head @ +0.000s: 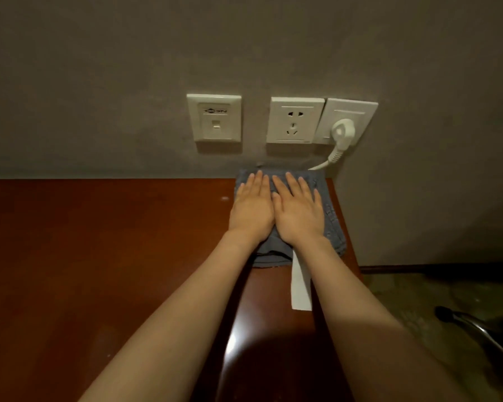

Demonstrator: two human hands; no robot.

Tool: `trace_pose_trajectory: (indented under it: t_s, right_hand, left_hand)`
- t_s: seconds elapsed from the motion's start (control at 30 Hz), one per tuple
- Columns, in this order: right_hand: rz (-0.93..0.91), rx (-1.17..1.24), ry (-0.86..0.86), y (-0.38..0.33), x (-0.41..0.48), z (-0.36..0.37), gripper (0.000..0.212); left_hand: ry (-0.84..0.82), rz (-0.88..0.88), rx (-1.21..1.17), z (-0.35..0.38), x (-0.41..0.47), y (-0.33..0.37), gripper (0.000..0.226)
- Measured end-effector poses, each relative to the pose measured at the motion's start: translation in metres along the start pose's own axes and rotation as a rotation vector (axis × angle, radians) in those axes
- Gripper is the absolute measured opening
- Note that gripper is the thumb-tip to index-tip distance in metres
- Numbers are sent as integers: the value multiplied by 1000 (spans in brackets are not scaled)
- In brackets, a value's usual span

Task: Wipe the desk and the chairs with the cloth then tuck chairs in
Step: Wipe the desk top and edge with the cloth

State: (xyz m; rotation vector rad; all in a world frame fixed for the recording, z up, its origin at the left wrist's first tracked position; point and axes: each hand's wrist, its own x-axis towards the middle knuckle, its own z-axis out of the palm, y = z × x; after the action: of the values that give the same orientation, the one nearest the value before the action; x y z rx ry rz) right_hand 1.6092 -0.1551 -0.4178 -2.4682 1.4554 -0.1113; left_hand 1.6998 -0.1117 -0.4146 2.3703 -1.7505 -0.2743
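We look at a grey wall (99, 68) that fills the upper half of the view. Below it is a glossy red-brown desk (84, 271) whose back edge meets the wall. Right of the desk we see dim floor (433, 291) and, low in that corner, a curved metal bar (482, 329) with a dark tip — we cannot tell what it belongs to.

Two bare forearms reach forward over the desk's right end. The blue-grey cloth (331, 221) lies flat at the desk's back right corner, its far edge against the wall.

Both hands rest on it side by side. The left hand (251, 208) and the right hand (298, 211) lie palm down with their fingers straight, pressing the cloth to the wood — neither curls round anything.

On the wall above the cloth we count three white plates. A data plate (214, 118) is on the left and a power socket (295, 120) in the middle. Touching the socket on its right is a tilted plate (357, 111) that holds a white plug (343, 130).

The plug's cord (323, 165) curves down to the cloth's far edge. A narrow white strip (299, 288) lies on the desk, coming out from under the cloth's near edge.
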Motion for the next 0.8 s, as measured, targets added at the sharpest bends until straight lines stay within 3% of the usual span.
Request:
trace_pose_trajectory:
  t_s: [0.13, 0.3, 0.8]
  right_hand:
    - [69, 1, 28, 47, -11, -10, 48]
    - [141, 249, 45, 89, -18, -5, 47]
    - [244, 269, 1, 78, -63, -11, 48]
  left_hand:
    - [-36, 60, -12, 12, 6, 45, 54]
    - [-54, 138, -3, 23, 8, 82, 53]
    - [-44, 171, -48, 29, -29, 88, 52]
